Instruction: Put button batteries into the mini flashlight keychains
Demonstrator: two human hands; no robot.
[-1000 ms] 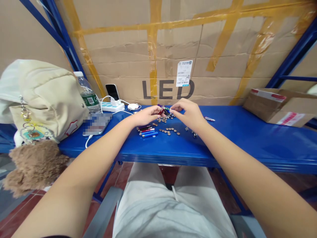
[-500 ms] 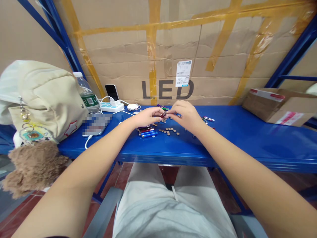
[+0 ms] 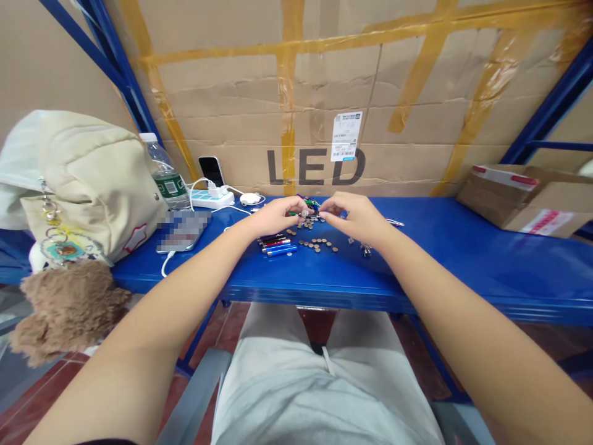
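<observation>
My left hand (image 3: 277,216) pinches a small red pen-shaped tube (image 3: 301,213) above the blue shelf (image 3: 463,259). My right hand (image 3: 359,216) is closed in a pinch at the tube's end, fingertips almost meeting the left ones; what it holds is too small to name. Below the hands lie several small round button cells (image 3: 317,245) scattered on the shelf. A few coloured tubes (image 3: 278,244), red, dark and blue, lie side by side to the left of the cells. Small metal parts (image 3: 365,250) lie under my right wrist.
A cream bag (image 3: 88,185) with a plush toy (image 3: 65,309) sits at the left, with a water bottle (image 3: 164,176), a phone (image 3: 181,230), a white power strip (image 3: 210,198) and another phone (image 3: 210,170) behind. A taped LED carton (image 3: 324,93) forms the back. A small cardboard box (image 3: 523,198) lies right.
Both hands stayed together over the cells. The right hand closed in on the tube's end, then drew back slightly. The view shifted a little.
</observation>
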